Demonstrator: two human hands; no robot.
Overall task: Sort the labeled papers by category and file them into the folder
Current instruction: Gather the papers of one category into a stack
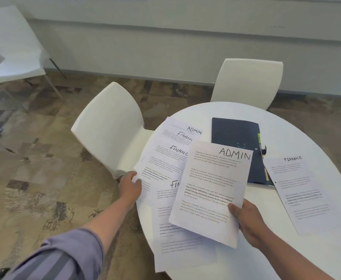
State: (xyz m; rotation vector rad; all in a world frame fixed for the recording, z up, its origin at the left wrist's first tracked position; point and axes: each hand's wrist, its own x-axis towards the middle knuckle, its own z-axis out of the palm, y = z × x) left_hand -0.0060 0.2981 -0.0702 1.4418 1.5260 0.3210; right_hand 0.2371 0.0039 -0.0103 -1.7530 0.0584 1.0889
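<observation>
A sheet headed ADMIN (210, 190) is held up off the round white surface (298, 126) by the right hand (246, 221), whose thumb is pressed on the sheet's lower right edge with the fingers curled underneath, out of sight. The sheet is tilted toward the camera, most likely so that its handwritten heading can be read before a pile is chosen for it.

The left hand (130, 187) is laid on the left edge of a fanned spread of papers (165, 164), its fingers closed over the margin of one sheet; whether that sheet is being pinched or only pinned down cannot be told. The spread is fanned so that each heading shows: several are marked FINANCE, partly covered, and one at the far end is marked ADMIN. The hold at the edge is judged to keep the fan from sliding off the surface, since its corner overhangs.

A single FINANCE sheet (304, 190) is lying apart on the right, apparently the start of a sorted pile. The dark blue folder (236, 138) is lying closed between the spread and that sheet, partly hidden by the raised paper, with coloured tabs along its right edge. Nothing is filed yet, so sorting is judged to be at an early stage. Two white chairs (109, 126) are standing beside the surface.
</observation>
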